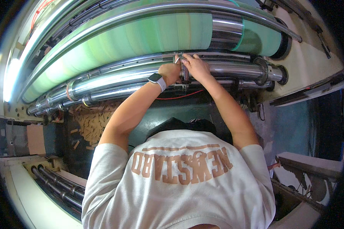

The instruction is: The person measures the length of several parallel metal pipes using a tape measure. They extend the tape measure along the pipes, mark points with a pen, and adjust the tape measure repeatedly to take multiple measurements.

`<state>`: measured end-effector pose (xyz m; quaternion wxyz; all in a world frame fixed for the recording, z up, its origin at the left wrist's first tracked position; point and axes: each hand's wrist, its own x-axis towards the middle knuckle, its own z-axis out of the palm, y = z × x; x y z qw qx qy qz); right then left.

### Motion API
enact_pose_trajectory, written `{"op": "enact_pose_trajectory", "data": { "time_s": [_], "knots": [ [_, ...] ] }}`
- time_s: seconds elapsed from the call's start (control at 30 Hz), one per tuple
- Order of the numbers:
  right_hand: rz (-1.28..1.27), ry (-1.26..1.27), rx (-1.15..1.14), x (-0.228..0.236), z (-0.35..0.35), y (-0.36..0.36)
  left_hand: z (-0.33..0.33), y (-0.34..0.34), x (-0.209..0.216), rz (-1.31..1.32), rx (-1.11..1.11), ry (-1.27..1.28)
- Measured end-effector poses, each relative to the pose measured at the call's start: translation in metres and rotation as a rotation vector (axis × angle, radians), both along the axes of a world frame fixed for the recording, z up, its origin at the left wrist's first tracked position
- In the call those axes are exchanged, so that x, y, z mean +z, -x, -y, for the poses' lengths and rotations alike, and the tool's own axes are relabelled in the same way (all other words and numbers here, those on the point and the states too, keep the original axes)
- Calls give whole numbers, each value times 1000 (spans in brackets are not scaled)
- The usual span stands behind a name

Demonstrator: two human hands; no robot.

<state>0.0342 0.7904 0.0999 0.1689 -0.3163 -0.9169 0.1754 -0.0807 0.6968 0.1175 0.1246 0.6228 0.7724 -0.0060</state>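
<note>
My left hand [170, 72], with a smartwatch [155, 78] on a pale strap at its wrist, is closed at a narrow metal collar [185, 73] on the polished shaft [225, 69]. A small, slim, silvery piece [177, 60] shows at its fingertips; its kind is unclear. From the right, my right hand [198, 68] reaches over the shaft. Its thumb and fingers bend together at the top of the collar, close to the left fingertips. What they grip is too small to make out. Just beyond both hands runs a metal bar [141, 60] with holes.
A large green-covered cylinder [153, 34] spans the machine behind the hands, with a long curved rail [141, 11] above it. More rings [70, 91] sit along the shafts at left. Cardboard scraps [91, 122] litter the area below. A red cable [179, 96] hangs under the shafts.
</note>
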Motion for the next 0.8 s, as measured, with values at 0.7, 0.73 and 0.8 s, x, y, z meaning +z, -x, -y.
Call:
{"op": "enact_pose_trajectory", "data": {
  "time_s": [0.7, 0.73, 0.8],
  "knots": [
    [-212, 135, 299, 27, 14, -19, 71, -19, -18, 284, 23, -411],
    [-172, 151, 302, 25, 19, -20, 84, -20, -31, 306, -15, -469],
    [-106, 163, 324, 25, 20, -20, 106, -20, -43, 317, -45, -410]
  ]
}}
